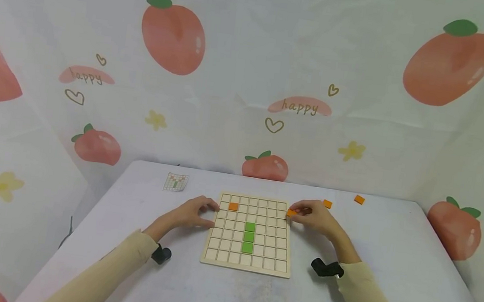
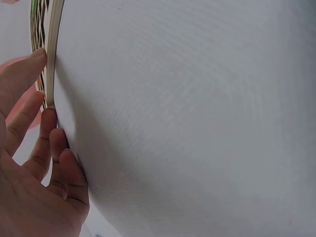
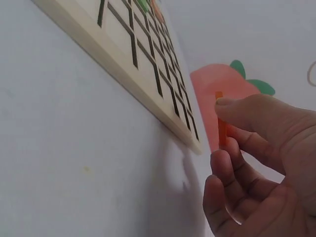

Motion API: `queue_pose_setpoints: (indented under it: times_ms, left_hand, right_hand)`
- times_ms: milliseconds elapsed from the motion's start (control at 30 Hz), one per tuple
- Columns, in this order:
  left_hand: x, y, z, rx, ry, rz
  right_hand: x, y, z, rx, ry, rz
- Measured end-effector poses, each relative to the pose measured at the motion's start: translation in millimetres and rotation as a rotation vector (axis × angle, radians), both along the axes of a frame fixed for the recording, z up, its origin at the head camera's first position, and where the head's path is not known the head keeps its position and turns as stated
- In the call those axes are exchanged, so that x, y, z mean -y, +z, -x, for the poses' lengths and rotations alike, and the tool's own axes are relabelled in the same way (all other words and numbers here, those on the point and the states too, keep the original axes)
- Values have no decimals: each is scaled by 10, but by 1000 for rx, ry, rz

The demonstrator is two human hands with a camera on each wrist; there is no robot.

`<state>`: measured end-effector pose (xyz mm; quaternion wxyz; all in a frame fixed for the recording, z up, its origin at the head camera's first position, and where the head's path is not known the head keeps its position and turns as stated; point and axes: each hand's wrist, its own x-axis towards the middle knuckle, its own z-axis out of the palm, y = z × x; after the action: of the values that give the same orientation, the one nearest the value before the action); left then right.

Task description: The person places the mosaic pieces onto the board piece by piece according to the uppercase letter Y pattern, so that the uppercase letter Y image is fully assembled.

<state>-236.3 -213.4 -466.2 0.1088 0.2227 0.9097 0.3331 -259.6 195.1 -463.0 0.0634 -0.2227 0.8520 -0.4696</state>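
A wooden grid board (image 1: 262,268) lies flat on the table, with one orange tile (image 1: 233,207) near its upper left and a column of green tiles (image 1: 249,237) around its middle. My left hand (image 1: 192,211) touches the board's left edge, thumb and fingers spread apart; the left wrist view shows the fingertips (image 2: 48,118) against the rim. Beyond the board's right edge, my right hand (image 1: 316,216) pinches an orange tile (image 3: 221,118) between thumb and fingers. In the right wrist view this tile is edge-on, apart from the board.
Two loose orange tiles, a nearer one (image 1: 327,204) and a farther one (image 1: 359,200), lie at the table's back right. A small printed grid card (image 1: 175,182) lies at the back left. Behind the white table (image 1: 141,289) hangs a fruit-patterned cloth (image 1: 242,71).
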Motion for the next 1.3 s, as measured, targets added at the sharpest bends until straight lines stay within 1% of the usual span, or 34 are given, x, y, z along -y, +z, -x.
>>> queue_pose_setpoints:
  times_ms: [200, 300, 500, 767, 933, 1167, 1300]
  left_hand:
    - [1, -12, 7, 4, 6, 0]
    - [0, -3, 6, 1, 7, 5]
    - [-7, 22, -7, -1, 10, 3]
    - [-15, 35, -24, 4, 8, -1]
    - [-17, 32, -23, 1, 8, 5]
    - [-18, 19, -15, -1, 13, 11]
    - [-10, 11, -14, -4, 6, 10]
  right_hand:
    - [111, 15, -29, 5, 42, 45]
    - [155, 4, -30, -1, 65, 57]
    - [252, -8, -49, 14, 95, 80]
    - [413, 17, -60, -10, 128, 52]
    - [515, 11, -37, -29, 136, 48]
    - [692, -26, 2, -10, 179, 64]
    - [783, -31, 23, -17, 200, 60]
